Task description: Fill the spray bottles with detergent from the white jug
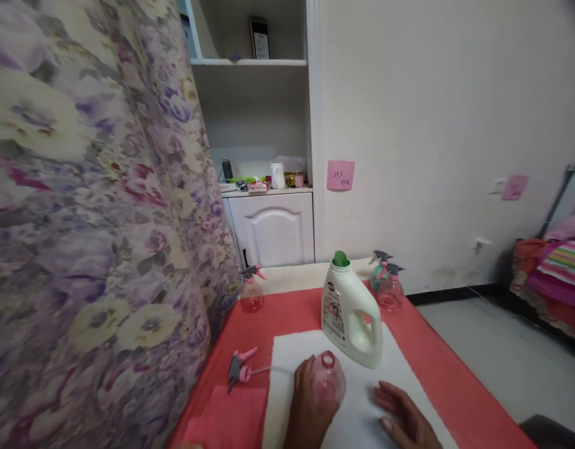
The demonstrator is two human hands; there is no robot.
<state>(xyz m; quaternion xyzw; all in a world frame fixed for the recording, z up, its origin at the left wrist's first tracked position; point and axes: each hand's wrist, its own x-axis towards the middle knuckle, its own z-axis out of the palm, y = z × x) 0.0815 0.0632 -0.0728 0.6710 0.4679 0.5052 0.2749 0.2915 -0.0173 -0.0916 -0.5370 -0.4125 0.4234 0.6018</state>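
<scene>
My left hand (pixel 307 399) is wrapped round a clear pink spray bottle (pixel 329 380), which stands open-necked over the white sheet (pixel 292 349). To its right, my right hand (pixel 402 415) hovers with fingers apart, holding nothing. Left of the bottle lies a grey and pink spray head (pixel 238 371), its thin tube pointing toward the white sheet. Beyond both hands stands a large pale green jug (pixel 350 312) with a handle and a printed label. Something green (pixel 340 259) sticks up from its mouth.
A pink spray bottle (pixel 252 293) with its head on stands at the table's back left. Another pink one (pixel 390 293) and a teal one (pixel 376 274) stand at the back right. A red cloth (pixel 287 312) covers the table. A floral curtain (pixel 105 249) hangs along the left.
</scene>
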